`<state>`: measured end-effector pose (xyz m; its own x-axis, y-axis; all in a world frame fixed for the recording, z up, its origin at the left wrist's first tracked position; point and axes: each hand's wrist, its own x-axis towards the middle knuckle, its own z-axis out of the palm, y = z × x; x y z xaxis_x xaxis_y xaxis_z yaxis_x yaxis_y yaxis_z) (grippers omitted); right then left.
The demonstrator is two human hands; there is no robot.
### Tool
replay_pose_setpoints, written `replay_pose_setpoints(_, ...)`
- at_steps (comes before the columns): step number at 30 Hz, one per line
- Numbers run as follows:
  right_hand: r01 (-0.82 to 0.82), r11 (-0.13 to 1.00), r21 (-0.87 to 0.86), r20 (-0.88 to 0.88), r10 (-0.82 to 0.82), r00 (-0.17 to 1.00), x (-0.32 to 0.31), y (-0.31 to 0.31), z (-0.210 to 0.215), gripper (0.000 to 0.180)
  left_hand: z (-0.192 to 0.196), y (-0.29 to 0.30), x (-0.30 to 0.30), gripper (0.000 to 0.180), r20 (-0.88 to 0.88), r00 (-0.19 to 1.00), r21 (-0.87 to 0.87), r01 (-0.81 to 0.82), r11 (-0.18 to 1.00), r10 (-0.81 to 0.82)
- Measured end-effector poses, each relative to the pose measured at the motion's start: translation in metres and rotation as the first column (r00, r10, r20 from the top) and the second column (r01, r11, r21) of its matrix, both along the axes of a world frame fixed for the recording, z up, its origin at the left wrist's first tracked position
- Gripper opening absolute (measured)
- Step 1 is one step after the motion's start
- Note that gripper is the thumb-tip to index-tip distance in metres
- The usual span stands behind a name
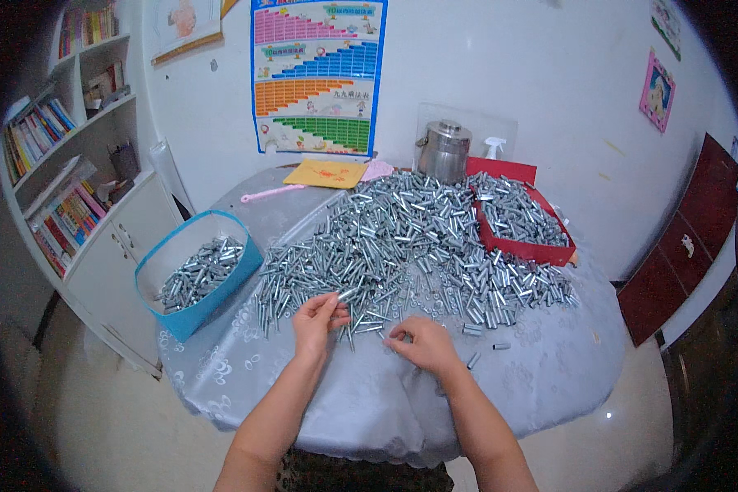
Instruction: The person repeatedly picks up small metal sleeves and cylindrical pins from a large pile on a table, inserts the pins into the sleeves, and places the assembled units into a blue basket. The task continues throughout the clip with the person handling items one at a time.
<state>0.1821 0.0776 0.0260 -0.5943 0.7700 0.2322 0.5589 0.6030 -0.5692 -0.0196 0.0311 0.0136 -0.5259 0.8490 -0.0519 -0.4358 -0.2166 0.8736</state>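
Just beyond left hand (318,321), clamped on a metal piece (348,293), and right hand (422,341), grip unclear, the metal heap (406,221).

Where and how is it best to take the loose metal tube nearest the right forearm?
Probably pinch the metal tube at its middle, across its round sides, from above and the right: it lies flat on the tablecloth, apart from the pile, with the right forearm close at left.
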Motion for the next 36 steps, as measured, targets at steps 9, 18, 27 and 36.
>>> replay_pose_setpoints(9,-0.043,0.988,0.147,0.015,0.041,0.999,-0.003,0.000,-0.016,0.017,0.052,-0.036,-0.135,0.014,-0.833,0.286,0.298,-0.489,0.820,0.473)
replay_pose_setpoints(18,0.128,0.989,-0.071,-0.114,-0.135,0.984,0.006,-0.001,0.001,0.021,0.055,-0.051,-0.157,0.016,-0.875,-0.186,0.479,-0.464,0.745,0.447)
replay_pose_setpoints(27,-0.064,0.987,-0.146,-0.300,0.017,0.954,0.000,-0.001,0.003,0.019,0.022,-0.014,0.015,0.022,-0.827,0.513,-0.112,0.252,0.961,-0.230)
replay_pose_setpoints(36,0.164,0.986,-0.026,-0.298,-0.164,0.940,0.021,0.017,0.002,0.018,-0.013,0.006,0.030,0.012,-0.441,0.843,-0.089,0.302,0.949,-0.309)
